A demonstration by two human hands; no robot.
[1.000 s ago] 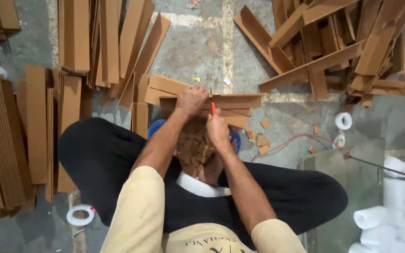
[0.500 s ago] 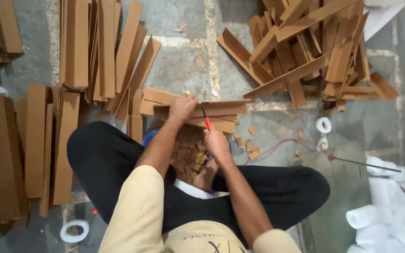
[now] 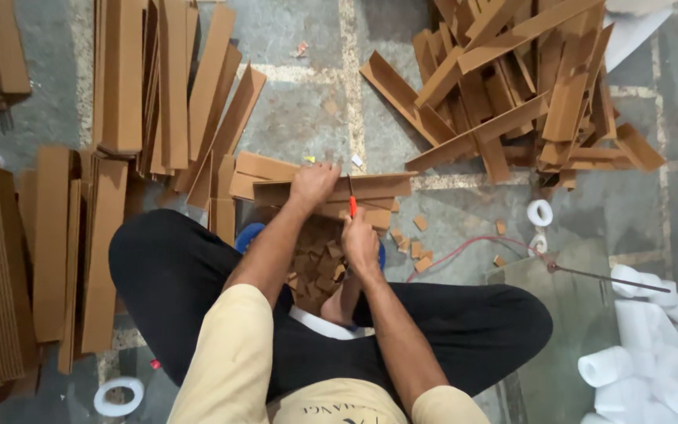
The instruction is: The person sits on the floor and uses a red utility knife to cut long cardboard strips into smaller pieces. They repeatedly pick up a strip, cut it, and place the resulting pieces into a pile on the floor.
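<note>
At frame centre, the left hand presses flat on a folded cardboard strip lying on the floor; the right hand is closed around an orange-handled cutter touching it.

A grey stone floor with pale joints carries everything. Flat brown cardboard strips lie in rows on the left. A loose heap of folded cardboard angle pieces sits far right. Small cardboard scraps scatter near the middle. White tape rolls and white foam rolls lie right.
</note>
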